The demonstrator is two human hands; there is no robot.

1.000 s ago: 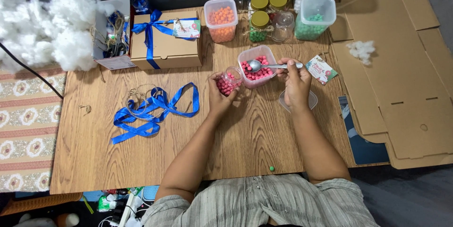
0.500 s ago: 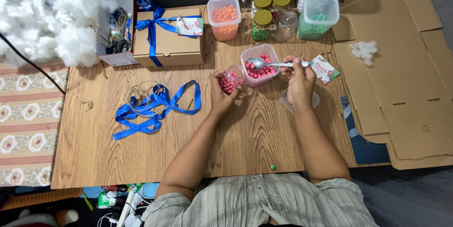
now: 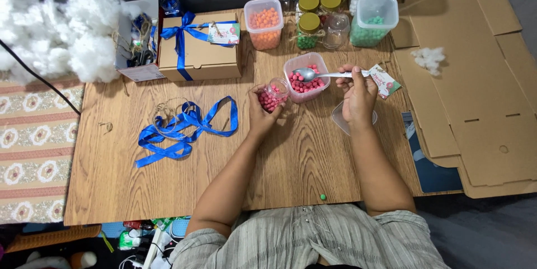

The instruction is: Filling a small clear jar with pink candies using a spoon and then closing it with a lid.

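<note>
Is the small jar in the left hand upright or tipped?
Tipped. The small jar in the left hand leans its open mouth toward the tub of pink beads, and pink beads show inside it.

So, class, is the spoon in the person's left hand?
No, the right hand holds the spoon over the tub of pink beads; the left hand holds a small jar.

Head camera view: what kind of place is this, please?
Probably a home craft table for packing small gifts: a wooden table with blue ribbon, a tied cardboard box, and jars with gold lids beside tubs of coloured beads.
</note>
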